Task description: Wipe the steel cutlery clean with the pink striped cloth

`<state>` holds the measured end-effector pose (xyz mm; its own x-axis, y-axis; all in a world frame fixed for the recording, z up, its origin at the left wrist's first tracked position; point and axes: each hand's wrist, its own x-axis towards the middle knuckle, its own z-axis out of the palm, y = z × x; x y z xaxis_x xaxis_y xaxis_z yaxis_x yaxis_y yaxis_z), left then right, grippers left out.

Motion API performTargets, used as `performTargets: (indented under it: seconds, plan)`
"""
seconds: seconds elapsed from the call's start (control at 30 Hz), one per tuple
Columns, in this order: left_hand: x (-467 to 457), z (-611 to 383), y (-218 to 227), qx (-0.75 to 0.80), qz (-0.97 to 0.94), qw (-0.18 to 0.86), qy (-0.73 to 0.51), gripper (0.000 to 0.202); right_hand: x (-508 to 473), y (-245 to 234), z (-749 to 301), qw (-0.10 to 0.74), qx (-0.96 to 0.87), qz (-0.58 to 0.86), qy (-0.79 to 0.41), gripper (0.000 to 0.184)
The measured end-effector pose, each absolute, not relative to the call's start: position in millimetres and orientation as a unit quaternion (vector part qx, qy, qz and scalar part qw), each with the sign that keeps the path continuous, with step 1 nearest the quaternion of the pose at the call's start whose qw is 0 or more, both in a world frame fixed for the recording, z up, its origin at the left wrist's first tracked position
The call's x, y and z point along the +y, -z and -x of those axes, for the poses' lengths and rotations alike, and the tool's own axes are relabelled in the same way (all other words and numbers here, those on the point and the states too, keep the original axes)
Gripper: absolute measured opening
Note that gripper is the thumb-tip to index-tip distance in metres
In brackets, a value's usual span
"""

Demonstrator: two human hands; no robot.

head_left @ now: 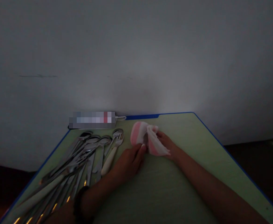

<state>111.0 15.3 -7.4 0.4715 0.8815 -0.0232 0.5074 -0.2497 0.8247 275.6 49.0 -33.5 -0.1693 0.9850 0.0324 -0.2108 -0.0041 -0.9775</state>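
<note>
A pink-and-white striped cloth (158, 144) is bunched up above the middle of the table. My right hand (167, 143) grips it from the right, with its fingers partly behind the folds. My left hand (133, 158) is closed at the cloth's lower left side, its fingertips touching the fabric. What it pinches is hidden by the fingers and the folds. Left of my left hand lies a fork with a cream handle (109, 160). Beside it are a spoon (105, 141) and a spread of several metal spoons, forks and other cutlery, partly covered by my left forearm.
At the back left of the pale green table (185, 124) lies a long box with a blurred label (92, 120), a white loop (120, 118) at its right end. A blue rim (208, 129) edges the table. The grey wall (136, 62) rises directly behind.
</note>
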Motion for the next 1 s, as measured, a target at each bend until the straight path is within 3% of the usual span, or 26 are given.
performTargets:
  seconds: [0.13, 0.33, 0.53, 0.73, 1.0]
  plan:
    - [15, -109, 4, 0.423, -0.791, 0.388, -0.211, 0.031, 47, 31, -269, 0.542, -0.377, 0.331, -0.674, 0.03]
    - [12, -105, 0, 0.382, -0.847, 0.338, -0.152, 0.026, 58, 24, -260, 0.65, -0.275, 0.323, -0.63, 0.034]
    - [11, -107, 7, 0.405, -0.85, 0.302, -0.146, 0.029, 50, 30, -258, 0.627, -0.37, 0.346, -0.592, 0.036]
    - [14, -108, 5, 0.426, -0.84, 0.299, -0.156, 0.033, 44, 38, -258, 0.605, -0.392, 0.369, -0.586, 0.02]
    - [11, -105, -1, 0.408, -0.846, 0.313, -0.137, 0.034, 58, 41, -267, 0.627, -0.383, 0.346, -0.583, 0.032]
